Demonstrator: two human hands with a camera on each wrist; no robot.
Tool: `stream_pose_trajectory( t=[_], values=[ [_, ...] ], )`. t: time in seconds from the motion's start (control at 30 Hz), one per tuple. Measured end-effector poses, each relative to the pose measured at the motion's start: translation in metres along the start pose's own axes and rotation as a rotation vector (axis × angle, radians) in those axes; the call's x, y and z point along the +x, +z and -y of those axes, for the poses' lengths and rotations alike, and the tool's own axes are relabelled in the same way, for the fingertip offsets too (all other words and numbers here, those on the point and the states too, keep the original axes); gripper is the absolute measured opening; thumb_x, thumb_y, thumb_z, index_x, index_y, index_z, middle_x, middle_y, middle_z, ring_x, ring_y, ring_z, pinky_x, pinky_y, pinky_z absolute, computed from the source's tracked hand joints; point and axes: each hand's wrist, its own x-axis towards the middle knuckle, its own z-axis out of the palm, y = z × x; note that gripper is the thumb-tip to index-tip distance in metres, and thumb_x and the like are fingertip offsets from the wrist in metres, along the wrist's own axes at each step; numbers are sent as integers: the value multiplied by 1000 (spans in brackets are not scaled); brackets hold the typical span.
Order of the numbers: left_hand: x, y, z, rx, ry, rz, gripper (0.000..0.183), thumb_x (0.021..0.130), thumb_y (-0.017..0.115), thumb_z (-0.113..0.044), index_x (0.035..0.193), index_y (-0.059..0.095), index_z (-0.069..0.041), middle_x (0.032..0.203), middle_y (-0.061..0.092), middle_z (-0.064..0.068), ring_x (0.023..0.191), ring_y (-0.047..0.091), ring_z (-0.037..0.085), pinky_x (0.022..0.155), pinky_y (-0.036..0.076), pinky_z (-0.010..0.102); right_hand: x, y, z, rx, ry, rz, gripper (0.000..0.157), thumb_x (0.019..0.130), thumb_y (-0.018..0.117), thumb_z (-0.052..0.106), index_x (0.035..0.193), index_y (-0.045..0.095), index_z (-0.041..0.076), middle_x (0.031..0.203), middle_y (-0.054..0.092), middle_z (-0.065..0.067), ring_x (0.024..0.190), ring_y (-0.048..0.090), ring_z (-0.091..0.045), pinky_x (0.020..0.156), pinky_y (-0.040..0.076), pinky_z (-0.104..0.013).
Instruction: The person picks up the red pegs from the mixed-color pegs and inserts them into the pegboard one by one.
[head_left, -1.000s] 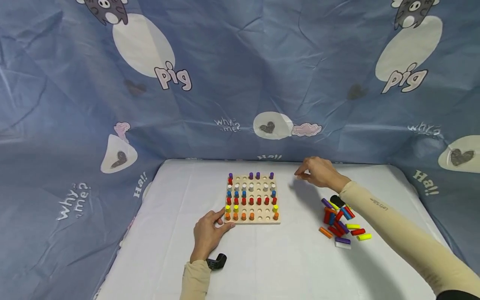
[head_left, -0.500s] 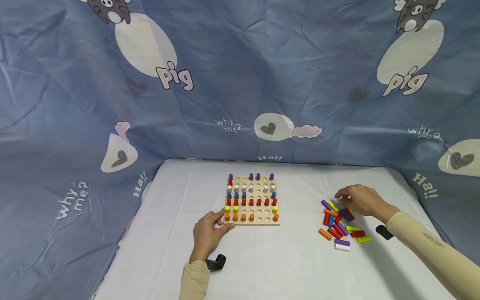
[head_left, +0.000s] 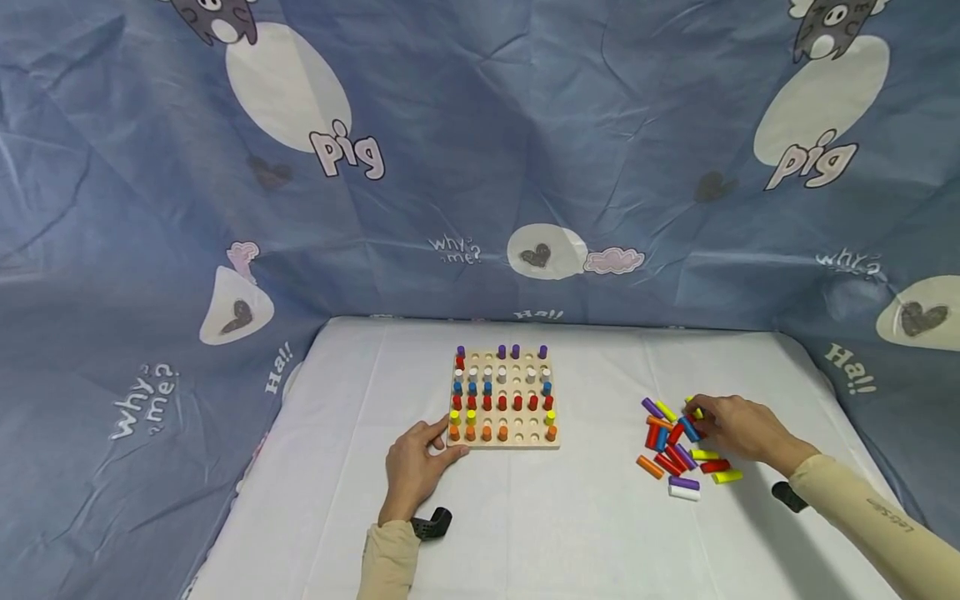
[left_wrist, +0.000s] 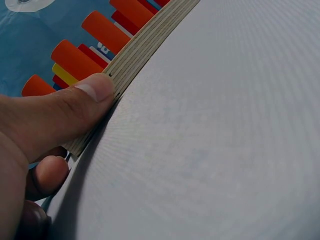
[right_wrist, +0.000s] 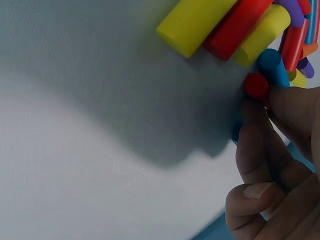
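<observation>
My right hand (head_left: 744, 429) pinches a smooth red cylindrical peg (right_wrist: 257, 86), probably painted wood, at the loose coloured pegs (head_left: 670, 464) toward the white-covered tabletop's (head_left: 585, 525) right edge. I expect it to be light, stiff, sturdy and slightly slippery; I'd hold its round sides near one end. My left hand (head_left: 415, 467) grips the pale plywood pegboard's (head_left: 502, 447) near left corner.

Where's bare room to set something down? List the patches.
White tabletop is bare between the pegboard and the loose pegs, and left of the pegboard past the left hand. Crowded: the loose pegs, where the right hand pinches a red peg.
</observation>
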Motion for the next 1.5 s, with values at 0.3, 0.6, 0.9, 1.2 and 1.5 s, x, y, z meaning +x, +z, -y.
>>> stream_pose_trajectory(
  t=[0.3,0.6,0.9,1.2,1.5],
  values=[
    [1,0,-1,-9,-9,1,66,76,95,-43,132,76,-13,72,55,-9,56,34,4,57,30,25,-1,6,7,30,2,-16,25,92,81,15,115,74,13,88,71,6,77,62,-10,68,55,-38],
    [3,-2,-2,-7,-5,-13,65,76,96,-41,131,77,-13,72,55,-9,56,34,4,57,30,25,-4,16,9,-16,12,-93,30,91,82,16,119,73,12,87,66,6,77,59,-12,70,56,-43],
    [2,-1,-2,-19,-25,6,66,76,95,-42,132,76,-14,72,54,-8,56,34,5,57,29,26,-8,20,9,-67,-34,-147,25,91,81,15,114,73,11,86,67,5,73,59,-10,64,55,-39],
    [1,-1,-1,-10,-20,4,66,76,96,-43,132,77,-14,72,54,-8,56,34,5,57,29,25,-6,5,13,6,27,-85,23,90,81,21,108,70,10,86,71,4,73,61,-9,62,53,-33],
    [0,0,-1,-12,-12,-7,65,76,95,-43,131,77,-14,72,54,-9,56,33,4,57,29,26,4,-8,19,3,53,-142,18,87,81,20,98,71,8,80,69,5,68,56,-7,62,50,-31]
  ],
)
